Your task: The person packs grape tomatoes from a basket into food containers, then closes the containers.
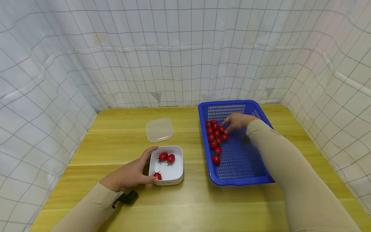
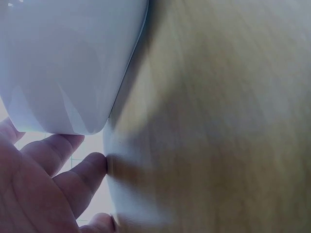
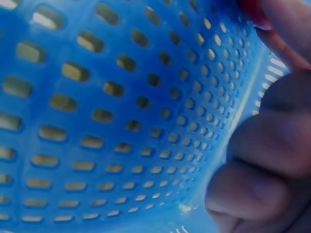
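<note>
A white square container (image 1: 174, 175) sits on the wooden table and holds three cherry tomatoes (image 1: 166, 158). My left hand (image 1: 146, 167) grips its left side, thumb on the far rim and fingers at the near corner. The left wrist view shows the container wall (image 2: 63, 63) and those fingers (image 2: 73, 179) against it. A blue perforated basket (image 1: 240, 182) to the right holds several cherry tomatoes (image 1: 215, 141) along its left side. My right hand (image 1: 227, 127) reaches into it, its curled fingertips pinching a tomato at the top of the pile. A red tomato sliver (image 3: 252, 12) shows by a fingertip (image 3: 286, 29).
A clear plastic lid (image 1: 159, 129) lies flat behind the white container. A gridded white curtain (image 1: 185, 64) encloses the table on three sides. A small black device (image 1: 128, 197) hangs at my left wrist. Bare wood (image 1: 188, 199) runs along the front.
</note>
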### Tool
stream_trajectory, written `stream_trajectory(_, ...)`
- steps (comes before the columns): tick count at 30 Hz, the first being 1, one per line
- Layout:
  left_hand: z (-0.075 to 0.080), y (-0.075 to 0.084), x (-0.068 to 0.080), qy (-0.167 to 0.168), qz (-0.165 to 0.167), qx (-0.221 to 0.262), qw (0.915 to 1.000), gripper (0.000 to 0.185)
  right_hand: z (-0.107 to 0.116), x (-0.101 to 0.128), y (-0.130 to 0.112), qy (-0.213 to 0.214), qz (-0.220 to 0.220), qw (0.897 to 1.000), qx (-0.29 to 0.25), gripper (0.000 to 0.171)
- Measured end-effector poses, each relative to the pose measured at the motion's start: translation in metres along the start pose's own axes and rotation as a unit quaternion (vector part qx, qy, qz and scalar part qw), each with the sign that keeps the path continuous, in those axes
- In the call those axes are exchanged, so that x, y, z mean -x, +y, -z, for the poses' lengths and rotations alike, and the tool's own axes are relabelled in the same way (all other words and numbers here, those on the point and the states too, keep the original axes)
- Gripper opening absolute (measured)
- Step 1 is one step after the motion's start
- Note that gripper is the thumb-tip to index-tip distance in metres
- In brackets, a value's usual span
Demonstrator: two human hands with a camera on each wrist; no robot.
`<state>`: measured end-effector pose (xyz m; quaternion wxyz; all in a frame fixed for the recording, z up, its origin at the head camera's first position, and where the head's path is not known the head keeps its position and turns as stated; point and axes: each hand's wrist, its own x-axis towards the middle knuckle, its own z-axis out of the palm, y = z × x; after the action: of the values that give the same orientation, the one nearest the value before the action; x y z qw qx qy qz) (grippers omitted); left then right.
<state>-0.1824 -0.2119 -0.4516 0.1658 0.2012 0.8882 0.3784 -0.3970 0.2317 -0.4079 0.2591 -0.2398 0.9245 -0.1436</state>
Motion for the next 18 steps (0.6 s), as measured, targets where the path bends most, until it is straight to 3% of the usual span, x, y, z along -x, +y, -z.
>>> stream_trajectory(18,0.001,-0.001,0.0,-0.001,-0.004,-0.001,1.0,0.107,-0.007,-0.014,0.0,-0.012,-0.01,1.0,-0.008,0.054)
